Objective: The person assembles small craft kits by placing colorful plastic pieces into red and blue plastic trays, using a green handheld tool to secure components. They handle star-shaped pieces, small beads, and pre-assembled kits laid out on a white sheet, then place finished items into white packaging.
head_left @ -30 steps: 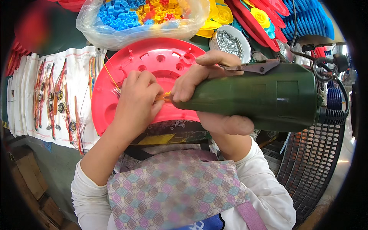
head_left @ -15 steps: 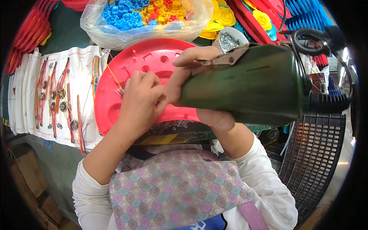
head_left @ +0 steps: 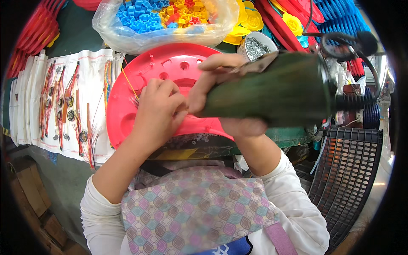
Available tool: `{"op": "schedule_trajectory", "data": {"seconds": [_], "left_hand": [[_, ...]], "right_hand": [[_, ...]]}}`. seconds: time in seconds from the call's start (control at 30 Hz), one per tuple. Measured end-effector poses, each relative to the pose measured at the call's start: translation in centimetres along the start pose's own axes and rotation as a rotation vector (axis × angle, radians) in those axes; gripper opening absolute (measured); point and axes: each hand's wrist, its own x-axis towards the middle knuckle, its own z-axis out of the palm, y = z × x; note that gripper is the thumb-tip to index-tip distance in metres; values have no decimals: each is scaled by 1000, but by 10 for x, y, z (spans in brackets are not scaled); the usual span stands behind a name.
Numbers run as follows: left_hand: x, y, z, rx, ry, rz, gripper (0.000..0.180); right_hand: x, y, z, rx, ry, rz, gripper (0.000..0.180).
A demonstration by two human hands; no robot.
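Observation:
My right hand (head_left: 212, 83) is wrapped round a dark green power screwdriver (head_left: 272, 91) with a metal lever on top and a black cord sleeve at its rear. The tool is tilted, its front end pointing down toward a pinkish-red plastic shell (head_left: 123, 102); its tip is hidden behind my hands. My left hand (head_left: 159, 108) rests over the shell with fingers bent and pressed together close to the tool's front. Whatever those fingers pinch is hidden. A thin yellow wire (head_left: 129, 80) runs up from beside my left hand across the shell.
At left, wired small parts (head_left: 63, 108) lie on white sheets. A clear bag (head_left: 170, 36) of blue, yellow and red star pieces stands behind the shell. A white bowl (head_left: 257, 46) holds screws. Yellow flower shapes (head_left: 292, 24) lie farther right; a black crate (head_left: 348, 170) is low at right.
The screwdriver's rear end has shifted slightly left and is blurred. My left hand stays in nearly the same place on the shell. The whole view has shifted slightly.

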Motion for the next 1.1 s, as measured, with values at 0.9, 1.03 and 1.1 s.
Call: {"op": "schedule_trajectory", "data": {"seconds": [0.9, 1.03, 1.1], "left_hand": [[-12, -3, -60, 226, -36, -210, 22], [-18, -7, -51, 319, 6, -122, 25], [-14, -10, -56, 273, 4, -73, 22]], "right_hand": [[-3, 7, 13, -82, 325, -17, 112], [0, 3, 14, 190, 371, -50, 107], [5, -1, 16, 268, 442, -34, 104]]}}
